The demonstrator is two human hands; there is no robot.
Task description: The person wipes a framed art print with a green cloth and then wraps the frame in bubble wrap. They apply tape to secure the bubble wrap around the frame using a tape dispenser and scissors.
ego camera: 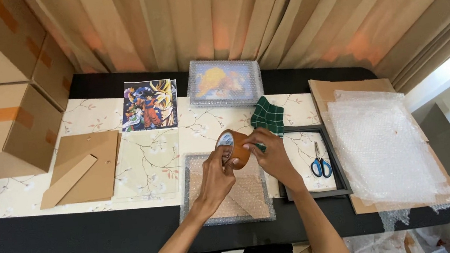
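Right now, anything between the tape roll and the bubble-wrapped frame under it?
Nothing visible. Both hands, left and right, hold the tape roll directly above the bubble-wrapped frame; only open air lies between them.

place: home packing corner | evidence: curtains [257, 15], floral tablecloth [144, 158], stacked cardboard boxes [0, 84], bubble wrap [385, 148]

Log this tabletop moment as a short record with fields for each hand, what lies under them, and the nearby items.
left hand: holds the roll of brown tape, fingers at its edge
right hand: grips the same roll from the other side
under the hands: bubble-wrapped frame
right of the hands: blue-handled scissors lying inside an empty black frame; bubble wrap sheets on cardboard
behind: green checked cloth, wrapped picture, cartoon print
left: cardboard backing board, cardboard boxes
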